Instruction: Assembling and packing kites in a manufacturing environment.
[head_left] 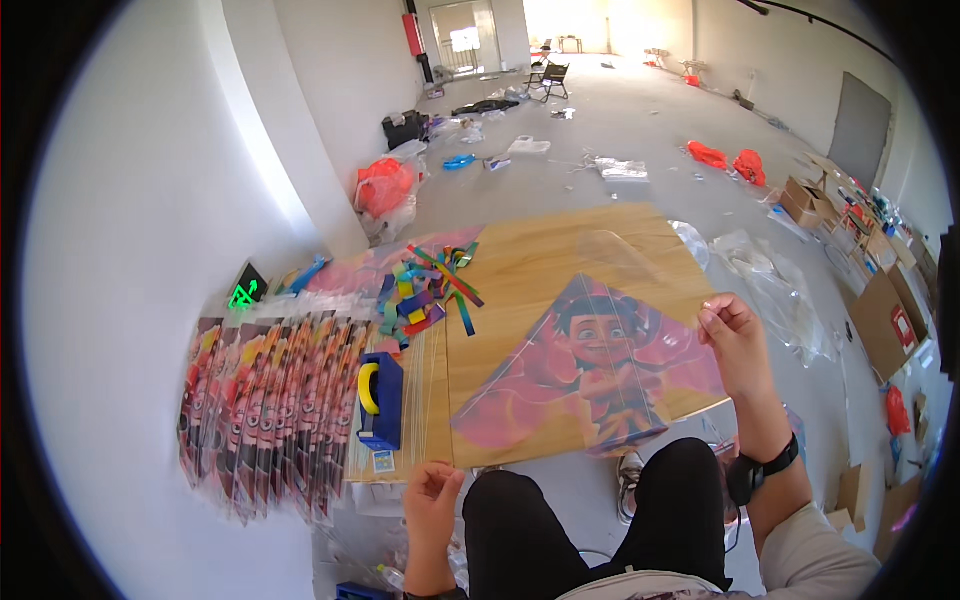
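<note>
A see-through kite sheet (545, 380), pink and purple with a printed cartoon figure, lies spread over the wooden table (530, 250). My right hand (735, 335) is closed in a pinch beside the sheet's right edge; what sits between its fingertips is too small to make out. My left hand (433, 498) is at the table's front edge, fingers curled and thumb pressed to them, its contents hidden. A blue tape dispenser (388, 410) with a yellow roll (368, 389) stands left of the sheet, beside thin pale rods (428, 385).
Many-coloured ribbon strips (425, 290) are heaped behind the dispenser. Overlapping printed sheets (275, 410) in clear plastic hang over the table's left end, near a green-lit sign (246, 288). Clear plastic wrap (765, 270) and cardboard boxes (890, 325) lie on the floor to the right.
</note>
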